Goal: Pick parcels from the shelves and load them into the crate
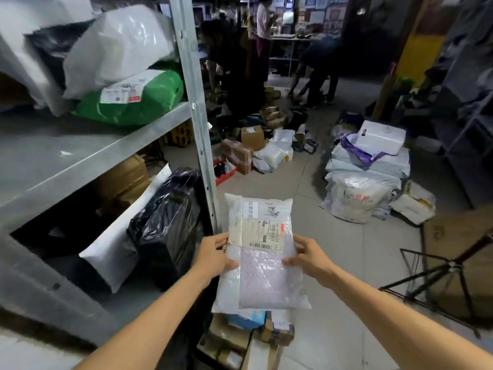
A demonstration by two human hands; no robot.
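Gripped parcel [260, 252]: left hand [213, 256] at 9 o'clock, right hand [306, 259] at 3, fingers [230, 264] curled on its edges | Risk: looked slippery, could have slid out and dropped.

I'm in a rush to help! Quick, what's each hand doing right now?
Left hand: grips the bubble-wrap parcel by its left edge.
Right hand: grips the parcel's right edge.

Parcel depot; metal shelving [80, 156] stacked with mailers; boxes and bags [250, 145] strewn over floor
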